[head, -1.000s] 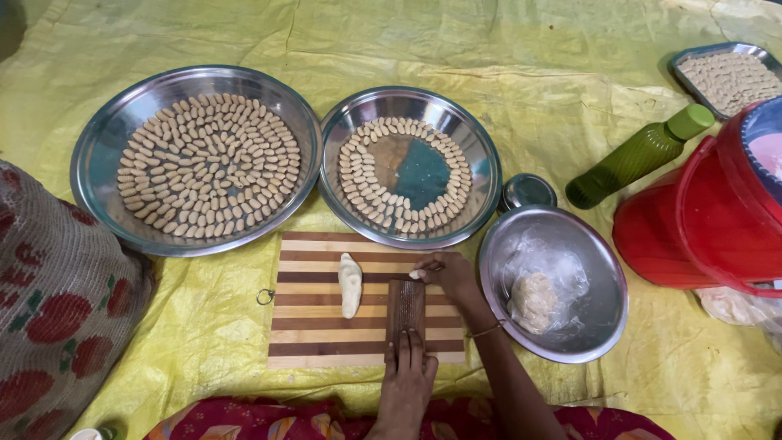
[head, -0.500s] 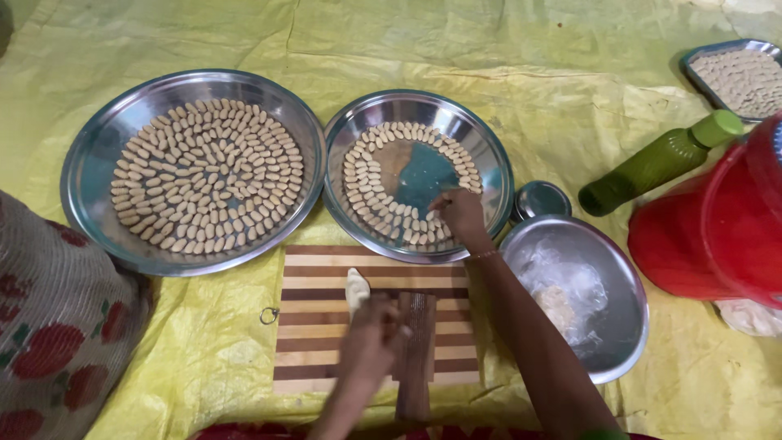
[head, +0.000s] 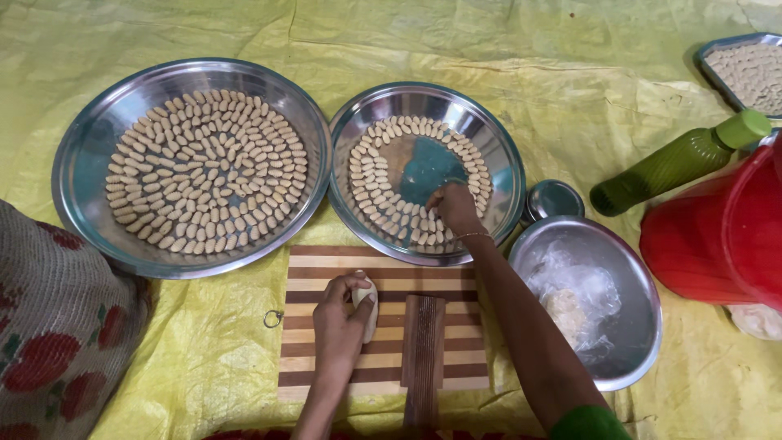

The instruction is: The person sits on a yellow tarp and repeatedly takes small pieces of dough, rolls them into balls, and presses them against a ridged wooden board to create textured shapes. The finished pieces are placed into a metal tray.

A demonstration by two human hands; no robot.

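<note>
Two hands are busy at once. My left hand (head: pixel 342 319) curls around a pale, smooth, oblong lump of dough (head: pixel 366 298), fingers wrapped over its top, pressing it against the striped wooden cutting board (head: pixel 383 262). Just beside it, touching the board, lies a dark ridged wooden paddle (head: pixel 423 346), its grooves running lengthwise.

My right hand (head: pixel 454 205) reaches across the board into the smaller steel tray (head: pixel 358 138), fingertips pinched together low over the ring of small shaped dough pieces (head: pixel 376 213); whether a piece sits between them I cannot tell. Those pieces are cream-coloured, short and rounded, set in rows around the rim, with the tray's bare middle showing.

Room is tight at the far edge: the small tray's rim overlaps the board's top edge and touches the larger steel tray (head: pixel 81 171), which is nearly filled with the same pieces. Near my right forearm sits a steel bowl (head: pixel 643 326) holding dough in clear plastic. Bare yellow sheet (head: pixel 204 342) lies open left of the board, up to a patterned cloth bundle (head: pixel 49 326).
</note>
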